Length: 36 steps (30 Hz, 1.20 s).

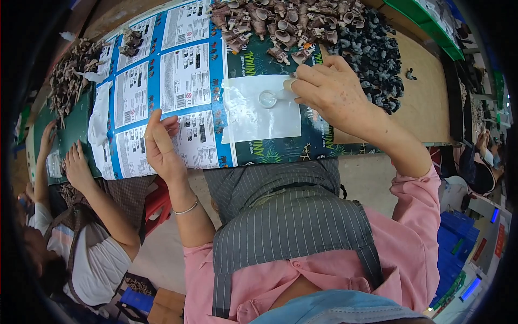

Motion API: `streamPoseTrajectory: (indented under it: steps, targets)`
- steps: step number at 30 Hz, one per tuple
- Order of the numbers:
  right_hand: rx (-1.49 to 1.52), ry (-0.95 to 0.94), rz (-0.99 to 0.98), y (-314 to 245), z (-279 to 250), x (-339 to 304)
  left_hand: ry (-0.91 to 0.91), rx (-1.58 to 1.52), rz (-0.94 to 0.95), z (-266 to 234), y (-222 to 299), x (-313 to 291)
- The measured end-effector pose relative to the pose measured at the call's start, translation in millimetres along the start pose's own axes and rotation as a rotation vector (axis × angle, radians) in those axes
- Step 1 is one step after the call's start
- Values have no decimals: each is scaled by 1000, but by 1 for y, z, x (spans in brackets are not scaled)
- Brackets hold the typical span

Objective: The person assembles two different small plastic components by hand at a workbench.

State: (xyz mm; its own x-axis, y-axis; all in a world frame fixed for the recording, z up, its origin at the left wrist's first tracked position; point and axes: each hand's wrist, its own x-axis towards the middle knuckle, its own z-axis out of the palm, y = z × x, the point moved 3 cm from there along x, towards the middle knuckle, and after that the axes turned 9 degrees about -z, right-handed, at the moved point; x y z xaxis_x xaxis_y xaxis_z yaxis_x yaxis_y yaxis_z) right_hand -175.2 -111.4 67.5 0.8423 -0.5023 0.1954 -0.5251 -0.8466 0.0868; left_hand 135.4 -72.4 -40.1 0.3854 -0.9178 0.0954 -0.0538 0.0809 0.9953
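Observation:
A glossy white sheet (237, 121) lies on the printed table covering in front of me, with a small clear round dish (268, 99) on it. My right hand (332, 92) is over the sheet's upper right corner, its thumb and fingertips pinched together. Whatever they grip is too small and too covered to make out. Left of the sheet, my left hand (164, 147) is raised above the table's near edge. Its index finger points up and the fingers stand apart, with nothing visible between them.
Brown-purple molded pieces (283, 21) are heaped beyond the sheet, beside a pile of black-grey pieces (372, 59). A small clump (131, 42) and a brown heap (75, 70) lie leftward. A co-worker's hands (78, 164) rest at the left. Green bin (426, 21) stands far right.

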Motion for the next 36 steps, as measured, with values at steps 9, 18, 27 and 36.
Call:
streamPoseTrajectory:
  steps: [9, 18, 27, 36]
  targets:
    - [64, 52, 33, 2, 3, -6, -15, 38, -5, 1, 0, 1]
    - [222, 71, 128, 11, 17, -19, 7, 31, 4, 2, 1, 1]
    - [315, 181, 215, 13, 31, -31, -33, 103, -17, 5, 2, 0]
    - [209, 262, 158, 12, 28, -25, -14, 75, -9, 5, 2, 3]
